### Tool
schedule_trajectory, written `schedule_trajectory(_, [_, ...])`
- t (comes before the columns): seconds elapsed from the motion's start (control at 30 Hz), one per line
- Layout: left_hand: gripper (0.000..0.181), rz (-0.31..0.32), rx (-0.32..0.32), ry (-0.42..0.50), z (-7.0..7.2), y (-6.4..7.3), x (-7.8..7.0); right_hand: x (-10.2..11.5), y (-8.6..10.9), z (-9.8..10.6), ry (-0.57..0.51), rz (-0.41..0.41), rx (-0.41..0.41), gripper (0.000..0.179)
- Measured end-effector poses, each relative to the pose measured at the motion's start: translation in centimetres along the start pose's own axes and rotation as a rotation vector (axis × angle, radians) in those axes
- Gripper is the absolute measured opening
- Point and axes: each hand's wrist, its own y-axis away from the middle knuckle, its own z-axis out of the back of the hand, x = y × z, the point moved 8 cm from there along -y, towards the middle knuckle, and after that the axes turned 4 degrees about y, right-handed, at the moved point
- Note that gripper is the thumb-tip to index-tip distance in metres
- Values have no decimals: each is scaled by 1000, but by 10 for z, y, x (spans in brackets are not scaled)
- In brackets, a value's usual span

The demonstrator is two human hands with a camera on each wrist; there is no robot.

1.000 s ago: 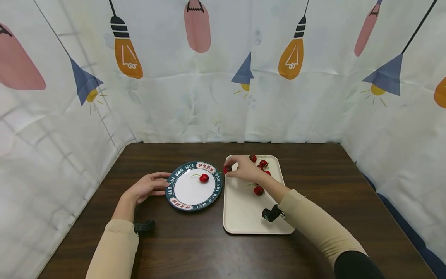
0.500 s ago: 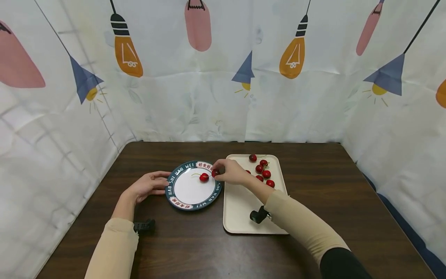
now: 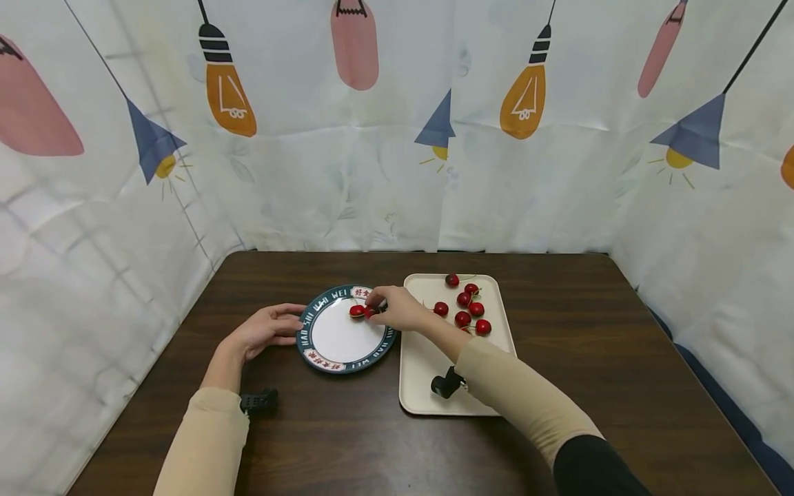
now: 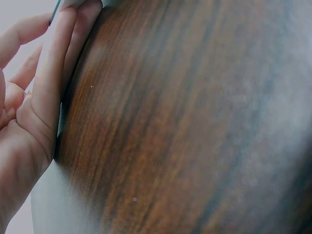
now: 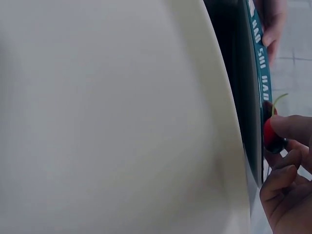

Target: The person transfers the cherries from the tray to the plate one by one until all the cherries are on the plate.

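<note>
A round white plate with a dark teal lettered rim (image 3: 305, 344) lies on the table's left half. My left hand (image 3: 263, 331) touches its left edge with loosely extended fingers, also seen from the side in the left wrist view. Over the plate's right part, my right hand (image 3: 402, 308) pinches a red cherry (image 5: 271, 132) between thumb and fingers. In the right wrist view its green stem points upward. Another cherry (image 3: 356, 311) lies on the plate right beside the pinched one. My right forearm passes over a cream rectangular tray (image 3: 424, 379), where several cherries (image 3: 476, 309) sit toward the back.
Tray and plate stand close together on a dark wood-grain table (image 3: 322, 441). A patterned white curtain (image 3: 298, 200) hangs behind the table and along both sides. Each wrist carries a small black camera.
My right hand has carried its cherry left from the tray's edge to over the plate, beside the other cherry. More cherries show on the tray. The left hand has stayed at the plate's rim.
</note>
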Motion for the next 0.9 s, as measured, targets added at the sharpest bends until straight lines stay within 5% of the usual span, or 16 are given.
schedule_trajectory(0.5, [60,16,-19,-12,0,0,3,17,-13,-11,65,61,16,28])
schedule_trajectory(0.9, [61,16,-19,-8,-1,0,2,15,-8,-6,67,22,10,37])
